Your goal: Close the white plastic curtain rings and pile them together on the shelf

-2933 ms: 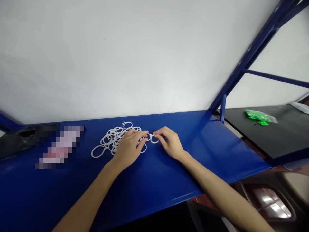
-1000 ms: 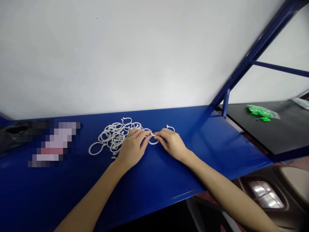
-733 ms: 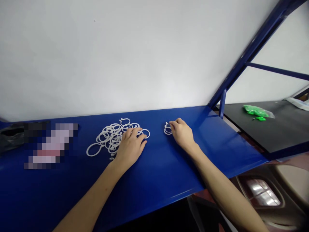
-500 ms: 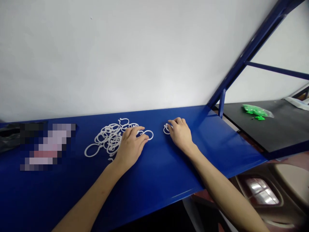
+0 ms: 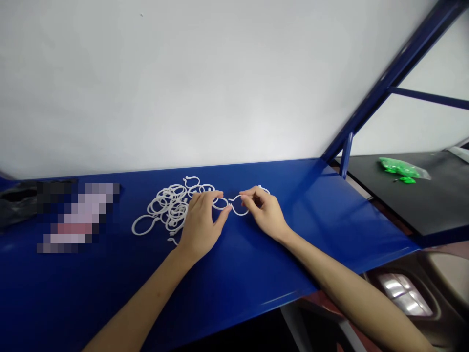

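Note:
A heap of several white plastic rings (image 5: pixel 166 208) lies on a blue metal shelf (image 5: pixel 234 264). My left hand (image 5: pixel 201 224) rests at the heap's right edge, its fingers pinching one side of a single white ring (image 5: pixel 239 206). My right hand (image 5: pixel 264 211) pinches the other side of that same ring. Behind my right hand, a small set of separated rings (image 5: pixel 264 189) lies on the shelf, mostly hidden by the fingers.
A white wall rises behind the shelf. A blurred-out patch (image 5: pixel 78 217) and a dark object (image 5: pixel 14 205) lie at the left. At the right, a blue frame post (image 5: pixel 346 156) stands beside a black shelf (image 5: pixel 414 195) with a green bag (image 5: pixel 399 168).
My right hand had put a ring down at the right and has come back to the middle. My left hand drew another ring from the heap, and both hands now pinch it.

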`<control>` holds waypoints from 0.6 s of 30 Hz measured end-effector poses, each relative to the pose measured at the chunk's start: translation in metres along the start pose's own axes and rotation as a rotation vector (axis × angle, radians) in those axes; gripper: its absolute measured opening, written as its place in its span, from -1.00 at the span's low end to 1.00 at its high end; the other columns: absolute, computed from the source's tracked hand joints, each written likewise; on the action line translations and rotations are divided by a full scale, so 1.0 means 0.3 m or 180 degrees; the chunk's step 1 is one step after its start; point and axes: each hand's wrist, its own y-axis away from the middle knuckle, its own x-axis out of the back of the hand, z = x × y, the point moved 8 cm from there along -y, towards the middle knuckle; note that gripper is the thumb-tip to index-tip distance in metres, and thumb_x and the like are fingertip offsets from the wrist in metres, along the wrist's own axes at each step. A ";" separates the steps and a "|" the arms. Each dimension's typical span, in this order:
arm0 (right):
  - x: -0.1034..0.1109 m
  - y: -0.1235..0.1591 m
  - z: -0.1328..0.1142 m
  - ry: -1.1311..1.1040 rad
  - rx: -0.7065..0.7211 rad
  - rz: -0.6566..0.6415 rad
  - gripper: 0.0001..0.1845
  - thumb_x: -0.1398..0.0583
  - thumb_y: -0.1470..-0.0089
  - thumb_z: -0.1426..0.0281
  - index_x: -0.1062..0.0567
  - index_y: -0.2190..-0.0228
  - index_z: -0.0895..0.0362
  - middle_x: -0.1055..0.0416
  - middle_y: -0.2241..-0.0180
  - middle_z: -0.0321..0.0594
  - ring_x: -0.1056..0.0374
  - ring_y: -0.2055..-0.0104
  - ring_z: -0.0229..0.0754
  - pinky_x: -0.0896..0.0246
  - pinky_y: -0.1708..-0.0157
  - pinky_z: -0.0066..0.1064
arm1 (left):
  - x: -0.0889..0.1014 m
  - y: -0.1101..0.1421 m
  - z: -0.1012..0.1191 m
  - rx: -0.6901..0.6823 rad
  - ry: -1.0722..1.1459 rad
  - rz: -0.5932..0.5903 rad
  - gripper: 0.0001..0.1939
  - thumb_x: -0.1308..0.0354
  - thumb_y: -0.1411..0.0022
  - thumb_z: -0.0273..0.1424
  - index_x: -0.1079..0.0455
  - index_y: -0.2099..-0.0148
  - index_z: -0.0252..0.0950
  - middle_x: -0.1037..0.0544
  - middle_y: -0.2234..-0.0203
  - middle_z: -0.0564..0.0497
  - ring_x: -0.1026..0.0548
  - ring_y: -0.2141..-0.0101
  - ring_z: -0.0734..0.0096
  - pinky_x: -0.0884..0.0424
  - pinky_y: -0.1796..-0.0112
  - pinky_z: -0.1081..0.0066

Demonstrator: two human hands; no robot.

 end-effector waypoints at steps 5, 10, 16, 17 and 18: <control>0.008 0.006 -0.001 -0.0456 -0.0160 0.0066 -0.69 -0.20 -0.21 0.11 -0.51 0.20 0.08 -0.42 0.55 -0.34 -0.33 0.56 -0.26 -0.29 0.49 -0.39 | -0.014 -0.004 -0.005 0.0480 0.0426 -0.0432 -0.81 -0.12 -0.34 -0.27 -0.54 0.26 -0.17 -0.58 0.38 0.05 -0.53 0.30 0.32 -0.46 0.15 0.24; -0.010 0.020 -0.038 0.0021 0.0212 -0.0113 -0.74 -0.20 -0.22 0.16 -0.50 0.27 0.09 -0.49 0.45 -0.26 -0.37 0.47 -0.24 -0.30 0.42 -0.39 | -0.019 0.002 -0.029 0.0871 0.0930 -0.0474 -0.74 -0.09 -0.35 -0.23 -0.59 0.25 -0.13 -0.65 0.30 0.06 -0.58 0.26 0.33 -0.48 0.16 0.28; -0.050 0.044 -0.074 0.0350 0.0667 -0.0326 -0.73 -0.15 -0.29 0.22 -0.48 0.06 0.07 -0.50 0.36 -0.24 -0.40 0.40 -0.24 -0.33 0.36 -0.39 | -0.014 0.007 -0.059 0.1117 0.1239 -0.0298 -0.75 -0.09 -0.36 -0.24 -0.60 0.14 -0.12 -0.67 0.18 0.02 -0.60 0.15 0.27 -0.49 0.08 0.25; -0.056 0.047 -0.074 0.0331 0.0656 -0.0346 -0.74 -0.15 -0.29 0.22 -0.50 0.08 0.07 -0.51 0.36 -0.23 -0.40 0.40 -0.24 -0.32 0.36 -0.39 | -0.013 0.009 -0.057 0.1088 0.1246 -0.0267 -0.76 -0.09 -0.36 -0.25 -0.60 0.12 -0.11 -0.67 0.18 0.02 -0.60 0.15 0.28 -0.49 0.08 0.25; -0.060 0.050 -0.072 0.0292 0.0623 -0.0360 -0.76 -0.15 -0.29 0.23 -0.51 0.12 0.07 -0.51 0.37 -0.23 -0.40 0.41 -0.24 -0.32 0.36 -0.39 | -0.013 0.011 -0.055 0.1053 0.1243 -0.0243 -0.76 -0.10 -0.36 -0.26 -0.59 0.10 -0.11 -0.67 0.19 0.02 -0.60 0.16 0.28 -0.50 0.09 0.26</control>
